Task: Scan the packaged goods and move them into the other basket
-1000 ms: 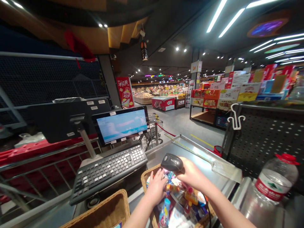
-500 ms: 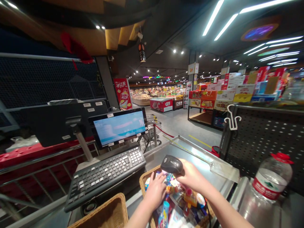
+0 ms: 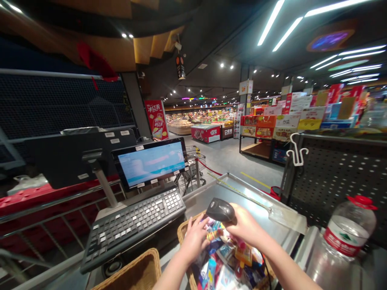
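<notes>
My right hand [image 3: 246, 226] is closed around a black handheld barcode scanner [image 3: 221, 209], held over a wicker basket [image 3: 183, 233] full of colourful snack packets [image 3: 229, 262]. My left hand [image 3: 195, 238] grips one small packet [image 3: 214, 233] lifted just under the scanner's head. Both hands sit above the basket at a steel checkout counter [image 3: 238, 193].
A black keyboard [image 3: 134, 223] and a lit till screen [image 3: 151, 163] stand to the left. A second wicker basket [image 3: 133, 276] is at the lower left. A large water bottle with a red cap [image 3: 347, 237] stands at the right, beside a black pegboard panel [image 3: 335, 177]. Shop aisles lie beyond.
My left hand has lifted a small packet up from the basket toward the scanner. The scanner hand has barely shifted. The view has dipped slightly.
</notes>
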`<state>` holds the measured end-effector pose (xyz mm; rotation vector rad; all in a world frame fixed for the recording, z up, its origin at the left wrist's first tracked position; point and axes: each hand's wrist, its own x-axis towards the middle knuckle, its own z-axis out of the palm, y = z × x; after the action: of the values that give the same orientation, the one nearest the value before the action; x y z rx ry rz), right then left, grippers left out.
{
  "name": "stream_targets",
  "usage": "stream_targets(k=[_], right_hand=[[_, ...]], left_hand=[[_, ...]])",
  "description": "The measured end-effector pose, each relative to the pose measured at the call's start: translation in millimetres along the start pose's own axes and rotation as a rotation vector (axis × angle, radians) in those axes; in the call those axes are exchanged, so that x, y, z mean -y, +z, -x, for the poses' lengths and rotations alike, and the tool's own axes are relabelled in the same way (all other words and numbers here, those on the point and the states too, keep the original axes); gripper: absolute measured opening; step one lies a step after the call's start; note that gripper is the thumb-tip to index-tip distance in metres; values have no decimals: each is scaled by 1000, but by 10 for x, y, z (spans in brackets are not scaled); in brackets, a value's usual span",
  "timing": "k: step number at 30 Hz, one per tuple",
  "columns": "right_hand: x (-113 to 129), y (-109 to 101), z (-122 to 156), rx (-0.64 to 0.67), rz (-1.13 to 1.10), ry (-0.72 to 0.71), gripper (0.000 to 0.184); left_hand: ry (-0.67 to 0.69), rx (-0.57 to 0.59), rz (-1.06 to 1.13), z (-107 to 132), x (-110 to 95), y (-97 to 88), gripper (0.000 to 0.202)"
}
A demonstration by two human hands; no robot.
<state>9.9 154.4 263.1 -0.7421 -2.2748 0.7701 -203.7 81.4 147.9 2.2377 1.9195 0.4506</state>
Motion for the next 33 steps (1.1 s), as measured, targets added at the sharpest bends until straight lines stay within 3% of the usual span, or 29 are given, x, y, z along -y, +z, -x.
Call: stream_targets(k=[5, 11, 18, 26, 33], right_hand=[[1, 14, -16, -30, -1, 26, 28], [96, 27, -50, -65, -3, 11, 28], [296, 105, -91, -81, -2, -50, 39], [662, 241, -77, -11, -21, -156, 44], [812, 330, -48, 27, -8, -176, 44]], left_hand=[[-50, -156, -9, 94, -37, -382, 23], [-186, -329, -36, 216, 60, -745, 27], [-296, -420, -29, 430, 114, -1073, 31], [-378, -478, -143, 700, 153, -1208, 28], [-415, -499, -189, 936, 224, -1233, 29]])
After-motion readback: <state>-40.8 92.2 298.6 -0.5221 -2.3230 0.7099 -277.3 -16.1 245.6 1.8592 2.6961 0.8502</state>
